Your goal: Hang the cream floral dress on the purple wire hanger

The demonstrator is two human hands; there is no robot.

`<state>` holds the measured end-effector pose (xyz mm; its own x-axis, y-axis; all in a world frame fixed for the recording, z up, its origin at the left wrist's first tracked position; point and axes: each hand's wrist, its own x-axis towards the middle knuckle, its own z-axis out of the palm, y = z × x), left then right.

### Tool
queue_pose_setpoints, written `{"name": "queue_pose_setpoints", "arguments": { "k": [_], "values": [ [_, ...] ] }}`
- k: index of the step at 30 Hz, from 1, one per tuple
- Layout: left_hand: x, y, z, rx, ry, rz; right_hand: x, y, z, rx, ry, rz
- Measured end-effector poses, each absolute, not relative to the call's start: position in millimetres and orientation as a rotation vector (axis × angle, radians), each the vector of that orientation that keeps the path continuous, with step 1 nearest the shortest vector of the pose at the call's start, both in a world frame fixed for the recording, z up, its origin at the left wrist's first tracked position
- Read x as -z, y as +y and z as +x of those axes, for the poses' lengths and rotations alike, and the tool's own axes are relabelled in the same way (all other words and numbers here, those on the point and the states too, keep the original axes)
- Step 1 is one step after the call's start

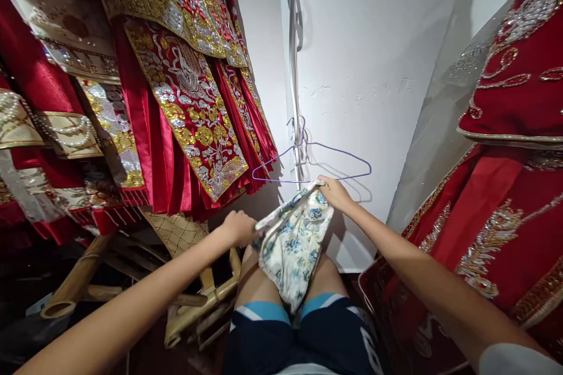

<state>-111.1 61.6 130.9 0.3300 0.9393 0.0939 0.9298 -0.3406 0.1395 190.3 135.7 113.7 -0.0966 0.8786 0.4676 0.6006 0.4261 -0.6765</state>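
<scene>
My left hand (240,228) is closed on one upper corner of a white garment (294,240) with blue and green flowers. The opposite upper corner is pinched by my right hand (335,192), higher up and just below the bar of a purple wire hanger (347,149). Between both hands the cloth hangs in front of my thighs, narrowing to a point at the bottom; its exact kind I cannot make out. The hanger hangs by its hook on a white strip at the wall, with no cloth draped over it.
Red robes with gold and silver embroidery (200,99) hang at the left. At the right hangs another beaded red outfit (519,94). Bamboo furniture (193,310) stands by my left leg. A white wall (360,41) closes off the front.
</scene>
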Motion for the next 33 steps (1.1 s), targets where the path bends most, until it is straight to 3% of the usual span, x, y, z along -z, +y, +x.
{"name": "queue_pose_setpoints", "arguments": {
  "k": [10,19,25,29,33],
  "values": [
    [-180,125,-127,-0.590,1.807,2.473,-146,122,233,-0.393,-1.795,-1.256],
    [-193,137,-113,-1.082,1.658,2.457,-147,120,226,-0.602,-1.773,-1.138],
    [-213,154,-68,-1.212,1.447,2.450,-137,117,199,-0.640,-1.784,-1.103],
    [-215,158,-58,-1.199,1.395,2.478,-141,103,200,-0.552,-1.820,-1.094],
    [-216,159,-66,-1.168,1.395,2.527,-154,95,227,-0.221,-1.664,-1.271]
  ]
}}
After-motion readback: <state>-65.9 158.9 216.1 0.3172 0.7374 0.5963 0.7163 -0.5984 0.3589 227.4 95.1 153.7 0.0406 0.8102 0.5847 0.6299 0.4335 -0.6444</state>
